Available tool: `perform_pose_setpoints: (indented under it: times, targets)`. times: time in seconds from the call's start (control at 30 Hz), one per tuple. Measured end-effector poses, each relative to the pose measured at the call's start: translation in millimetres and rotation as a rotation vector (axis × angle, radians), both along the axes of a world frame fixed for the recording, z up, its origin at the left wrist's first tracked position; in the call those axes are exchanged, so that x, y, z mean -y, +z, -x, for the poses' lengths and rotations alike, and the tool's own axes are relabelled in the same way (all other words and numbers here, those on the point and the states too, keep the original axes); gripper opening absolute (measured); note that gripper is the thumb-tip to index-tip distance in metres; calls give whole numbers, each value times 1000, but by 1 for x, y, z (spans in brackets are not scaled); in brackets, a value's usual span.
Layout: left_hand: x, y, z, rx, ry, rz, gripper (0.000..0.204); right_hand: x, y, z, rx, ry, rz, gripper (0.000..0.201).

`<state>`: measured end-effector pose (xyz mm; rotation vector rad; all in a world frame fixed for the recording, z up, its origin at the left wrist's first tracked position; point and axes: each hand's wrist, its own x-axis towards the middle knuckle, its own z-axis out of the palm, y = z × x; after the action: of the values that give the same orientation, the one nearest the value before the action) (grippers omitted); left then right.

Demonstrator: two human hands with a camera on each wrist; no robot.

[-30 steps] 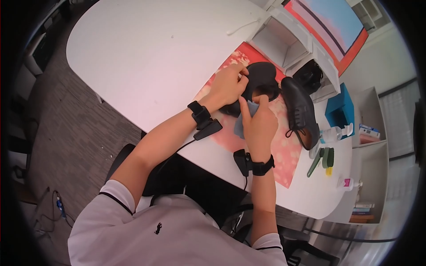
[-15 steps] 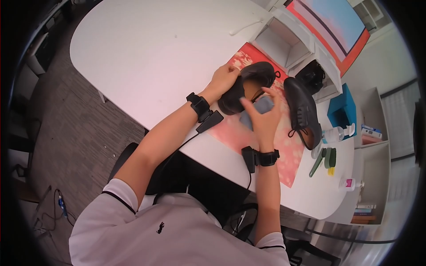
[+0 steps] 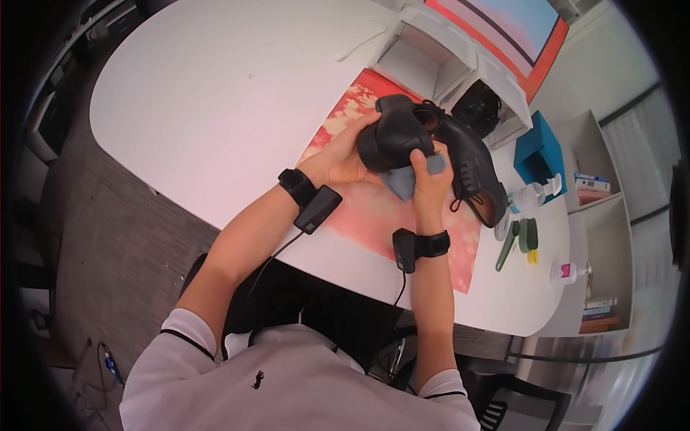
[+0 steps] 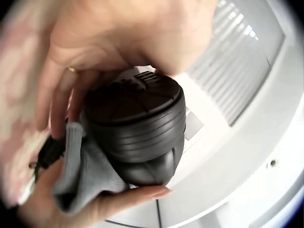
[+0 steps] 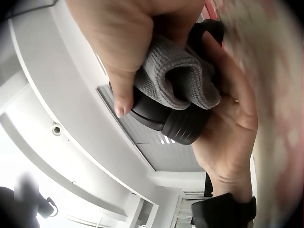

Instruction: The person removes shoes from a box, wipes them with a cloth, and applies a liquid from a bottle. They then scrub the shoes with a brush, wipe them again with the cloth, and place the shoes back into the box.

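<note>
Both hands hold a black leather shoe [image 3: 401,136] above the patterned red mat [image 3: 374,215]. The left hand [image 3: 343,156] grips it from the left, and its fingers curl around the dark sole [image 4: 135,99] in the left wrist view. At the other side, the right hand [image 3: 431,179] pinches a grey cloth [image 3: 399,182] against the shoe, thumb along the leather. In the right wrist view the folded cloth [image 5: 166,76] bunches beneath that hand. A second black shoe [image 3: 471,165] lies on the mat to the right, its lace loose.
Right of the mat are a clear pump bottle [image 3: 527,197], green brushes [image 3: 528,234], a yellow item [image 3: 532,256] and a small white bottle [image 3: 564,272]. Behind stand a white open box [image 3: 424,61], another holding something black [image 3: 477,108], and a blue box [image 3: 537,147].
The held shoe has been lifted and turned, its opening no longer facing up. My left hand has shifted under its side, and my right hand has brought the cloth against it. The head view has shifted.
</note>
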<state>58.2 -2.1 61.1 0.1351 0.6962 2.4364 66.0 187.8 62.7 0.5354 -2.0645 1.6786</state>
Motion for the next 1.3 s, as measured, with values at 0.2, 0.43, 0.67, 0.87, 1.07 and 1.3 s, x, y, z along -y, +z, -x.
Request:
perform_pose_setpoints:
  times: [0.2,0.43,0.67,0.87,1.07,1.3]
  targets:
    - [-7,5,2,-167,120,46,57,16,17,-10,13,-158,456,26]
    - [0,5,6,-226,123,13,61,22,14,-25,-330,-221,168,32]
    - [-12,-18,12,-186,71,91,52,21,14,-19,-606,-187,-293,33]
    - [-12,-23,12,-150,109,150,51,7,13,-4,-546,-308,-233,36]
    - [-13,-23,13,-154,130,175,52,9,13,-10,-576,-279,-291,34]
    - [-11,-24,13,-209,125,261,54,10,13,-7,-555,-253,-383,33]
